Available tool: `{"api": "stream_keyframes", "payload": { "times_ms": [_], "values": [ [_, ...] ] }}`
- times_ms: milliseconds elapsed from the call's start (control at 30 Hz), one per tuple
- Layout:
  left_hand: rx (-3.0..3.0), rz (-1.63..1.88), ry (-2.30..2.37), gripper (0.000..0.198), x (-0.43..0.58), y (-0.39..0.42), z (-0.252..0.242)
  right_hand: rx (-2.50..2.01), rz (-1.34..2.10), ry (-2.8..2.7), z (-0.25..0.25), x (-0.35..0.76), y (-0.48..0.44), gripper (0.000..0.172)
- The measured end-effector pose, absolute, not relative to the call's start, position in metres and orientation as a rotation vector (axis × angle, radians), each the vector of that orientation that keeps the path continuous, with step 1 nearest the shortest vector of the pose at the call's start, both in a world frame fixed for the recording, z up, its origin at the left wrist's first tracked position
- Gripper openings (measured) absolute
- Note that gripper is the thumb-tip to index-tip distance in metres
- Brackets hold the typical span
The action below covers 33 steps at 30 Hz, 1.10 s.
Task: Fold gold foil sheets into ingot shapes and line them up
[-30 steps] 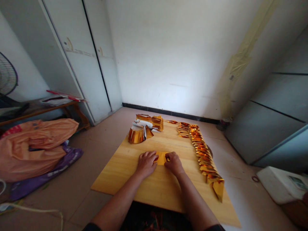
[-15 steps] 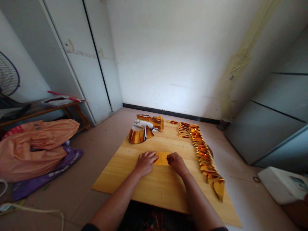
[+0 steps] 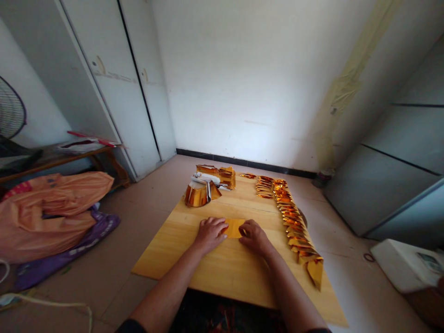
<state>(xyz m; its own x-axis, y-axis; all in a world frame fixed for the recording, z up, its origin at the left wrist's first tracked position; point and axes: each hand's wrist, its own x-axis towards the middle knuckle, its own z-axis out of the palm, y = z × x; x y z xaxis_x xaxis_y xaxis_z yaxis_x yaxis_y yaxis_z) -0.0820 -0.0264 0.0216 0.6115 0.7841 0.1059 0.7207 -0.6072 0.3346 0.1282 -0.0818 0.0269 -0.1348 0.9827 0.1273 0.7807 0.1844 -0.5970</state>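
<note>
A small sheet of gold foil paper (image 3: 235,228) lies on the wooden board in front of me, between my two hands. At its left end my left hand (image 3: 211,233) is closed, thumb and fingers gripping the edge. My right hand (image 3: 255,236) holds the right end with curled fingers, the thumb below. The fingers hide both ends of the sheet. To the right, a long row of folded gold foil pieces (image 3: 294,226) overlaps along the board's edge. Several more folded pieces (image 3: 265,186) sit at the back.
The wooden board (image 3: 173,254) serves as a low table. Stacks of gold foil sheets (image 3: 198,194) stand at its back left. On the floor are an orange bag (image 3: 58,199), a purple bag (image 3: 69,249) and a white box (image 3: 404,266). A cabinet (image 3: 111,83) stands left.
My right hand has shifted slightly left along the paper, and its fingers have opened a little from a tighter curl. The left hand stays nearly in place.
</note>
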Motion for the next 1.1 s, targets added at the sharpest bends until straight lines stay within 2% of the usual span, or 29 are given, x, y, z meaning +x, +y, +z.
{"api": "stream_keyframes", "payload": {
  "times_ms": [67, 233, 533, 800, 967, 1100],
  "values": [
    [2.587, 0.355, 1.215, 0.035, -0.083, -0.026, 0.022, -1.650, 0.538, -1.985, 0.024, 0.129, -0.080, 0.011],
    [2.610, 0.340, 1.179, 0.052, -0.084, -0.027, 0.024, -1.695, 0.490, -2.000, 0.018, 0.129, -0.076, 0.014],
    [2.603, 0.324, 1.184, 0.035, -0.081, -0.027, 0.028, -1.687, 0.467, -2.035, 0.025, 0.129, -0.080, 0.012],
    [2.578, 0.339, 1.206, 0.031, -0.080, -0.027, 0.027, -1.678, 0.476, -2.061, 0.018, 0.136, -0.075, 0.021],
    [2.589, 0.374, 1.193, 0.038, -0.080, -0.026, 0.022, -1.705, 0.490, -1.984, 0.015, 0.135, -0.071, 0.019],
    [2.561, 0.444, 1.246, 0.023, -0.077, -0.025, 0.019, -1.689, 0.544, -1.901, 0.017, 0.134, -0.074, 0.021]
  ]
}}
